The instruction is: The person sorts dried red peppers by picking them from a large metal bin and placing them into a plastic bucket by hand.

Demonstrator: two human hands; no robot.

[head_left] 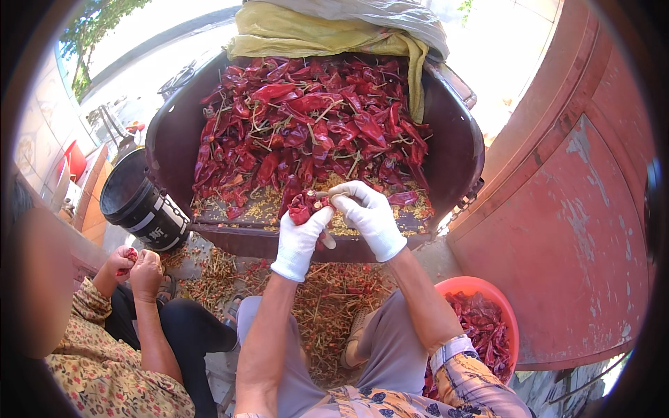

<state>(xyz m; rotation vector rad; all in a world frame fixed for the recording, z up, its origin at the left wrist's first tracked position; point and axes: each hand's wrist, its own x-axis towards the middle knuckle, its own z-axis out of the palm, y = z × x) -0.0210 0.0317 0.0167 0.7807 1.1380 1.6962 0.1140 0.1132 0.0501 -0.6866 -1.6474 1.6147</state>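
Clearly, the left hand in a white knitted glove (300, 242) is closed around a small bunch of wrinkled, dark-red dried peppers (301, 207), held just above the near edge of a deep maroon metal cart bed (456, 132). Just to its right, the right hand in a matching white glove (371, 217) has thumb and forefinger bent toward each other at the bunch's stem end; I cannot tell whether they grip a stem.

Beyond the hands, a large heap of glossy red peppers with pale stems (313, 129) fills the bed, with a yellow woven cloth (313, 38) over its far side. On the left stands a tilted black plastic bucket (125, 184); nearer, a co-worker's hands (146, 276) clasp a red pepper (127, 262). Broken tan stems (334, 306) litter the floor below the cart. At near right, a round coral-pink plastic basin (511, 320) holds more red peppers (477, 326).
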